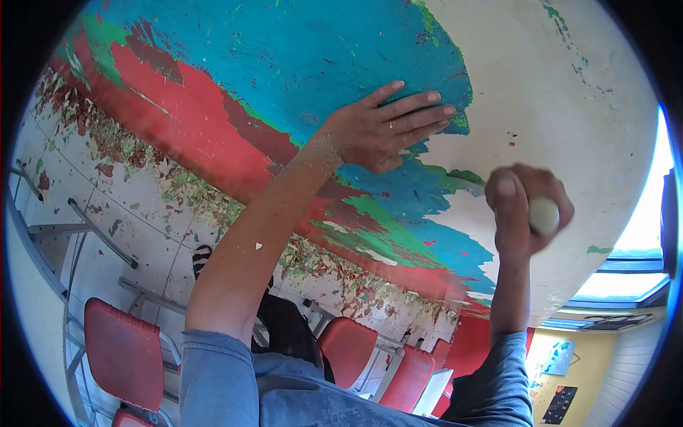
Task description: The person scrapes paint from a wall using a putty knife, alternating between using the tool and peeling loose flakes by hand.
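My left hand (380,132) lies flat with fingers spread on the blue paint (313,57) of a large wall. My right hand (518,203) is closed around a paint scraper (544,216); the rounded, pale end of its handle sticks out of the fist. Its thin blade reaches left to a green strip of paint (466,175) at the ragged border between blue and bare off-white wall (533,92). Part of the handle is hidden by the fingers, and the right hand is slightly blurred. Red paint (171,107) and green patches run along the wall's lower band.
Paint flakes (206,192) litter the tiled floor (153,235) along the wall's foot. Red chairs (124,352) with metal frames stand behind and beside me. A table edge (32,299) is at far left, and a bright window (637,220) at right.
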